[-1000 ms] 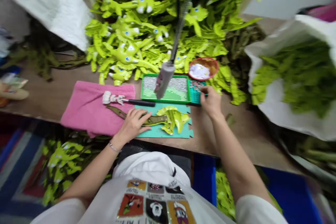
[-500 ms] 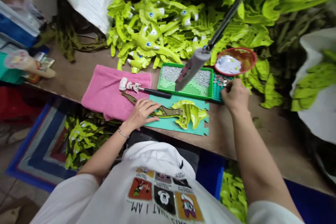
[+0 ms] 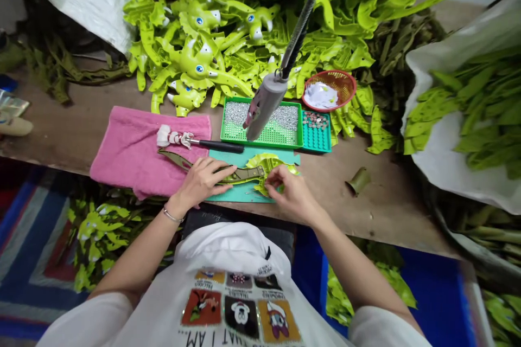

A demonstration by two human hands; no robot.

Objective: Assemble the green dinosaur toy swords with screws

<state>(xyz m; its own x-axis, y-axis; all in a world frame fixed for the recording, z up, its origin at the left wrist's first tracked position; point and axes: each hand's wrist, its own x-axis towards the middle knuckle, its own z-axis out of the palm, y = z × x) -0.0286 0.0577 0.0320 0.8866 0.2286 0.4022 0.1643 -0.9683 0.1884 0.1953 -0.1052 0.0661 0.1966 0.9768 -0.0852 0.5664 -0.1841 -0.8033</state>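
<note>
My left hand [image 3: 202, 179] lies flat, fingers stretched, on an olive strap piece [image 3: 240, 175] that rests across a teal foam mat [image 3: 240, 191]. My right hand [image 3: 290, 192] is pinched closed over a lime green plastic toy part [image 3: 264, 163] on the same mat; what its fingertips hold is too small to name. Behind the mat stand a green tray of tiny silver pieces [image 3: 260, 135] and a small teal tray of studs [image 3: 317, 131]. A grey tool on a black hose [image 3: 264, 105] hangs above the green tray.
A pink towel [image 3: 138, 154] lies left of the mat with a black-handled tool [image 3: 203, 143] on it. A heap of lime green toy dinosaurs [image 3: 228, 38] fills the back. A red basket [image 3: 331, 89] sits beside it, a white sack of green parts [image 3: 468, 119] on the right.
My right hand has come back from the small teal tray to the green part on the mat. My left hand stayed on the strap. The camera view swung sideways.
</note>
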